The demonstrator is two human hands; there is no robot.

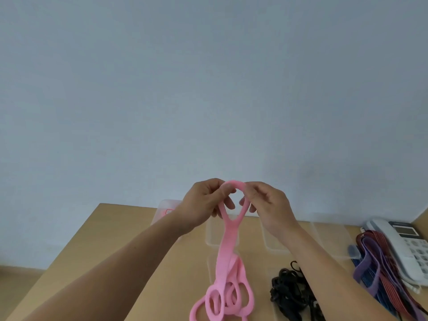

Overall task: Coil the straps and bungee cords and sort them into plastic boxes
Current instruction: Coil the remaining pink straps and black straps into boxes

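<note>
A pink strap (228, 249) with several sewn loops hangs from both hands over the wooden table (120, 246). My left hand (203, 205) pinches the left side of its top loop, and my right hand (269, 205) pinches the right side. The strap's lower loops pile up on the table near the bottom edge of the view. Black bungee cords (289, 290) lie tangled to the right of the strap. Purple, red and blue straps (375, 262) lie in a heap further right. Clear plastic boxes (328, 239) stand at the back, partly hidden by my arms.
A white desk telephone (403, 246) sits at the right edge, against the heap of straps. A clear box with a pink label (165, 210) stands at the back, behind my left wrist. A plain pale wall rises behind the table.
</note>
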